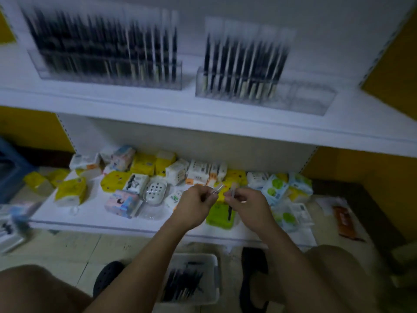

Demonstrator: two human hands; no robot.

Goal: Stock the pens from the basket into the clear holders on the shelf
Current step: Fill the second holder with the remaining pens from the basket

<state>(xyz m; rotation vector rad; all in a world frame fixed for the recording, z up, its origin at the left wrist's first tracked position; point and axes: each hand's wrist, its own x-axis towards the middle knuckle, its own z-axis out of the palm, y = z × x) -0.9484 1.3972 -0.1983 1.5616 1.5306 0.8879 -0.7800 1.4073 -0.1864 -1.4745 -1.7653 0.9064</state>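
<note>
White shelving against a yellow wall, tiled floor below, all of it smeared by motion. On the upper shelf (158, 102), two clear holders: the left holder (108, 71) packed with upright dark pens, the right holder (304, 96) filled only across its left part, with bare compartments at its right end. On the lower shelf (94, 213), a scatter of tissue packs (70, 192) in yellow, white and pink. Down on the floor, between the feet, a pale basket (213, 263) with dark pens heaped inside.

In front of the lower shelf, close together: the left hand (195, 206) and the right hand (247, 205), both curled. Pinched in the left fingers (208, 195), a pen (218, 189), its clear end poking up and to the right. Gripped in the right fingers (230, 198), a second pen (229, 213), long axis close to vertical, clear end up, dark body hanging below the hand.

Judging from the layout: free compartments well above and to the right of both hands, so nearer the right hand. Near upright as it is, the second pen probably calls for little more than a lift and a straight drop into a slot. Tilted, the pen on the left likely wants turning upright first.
</note>
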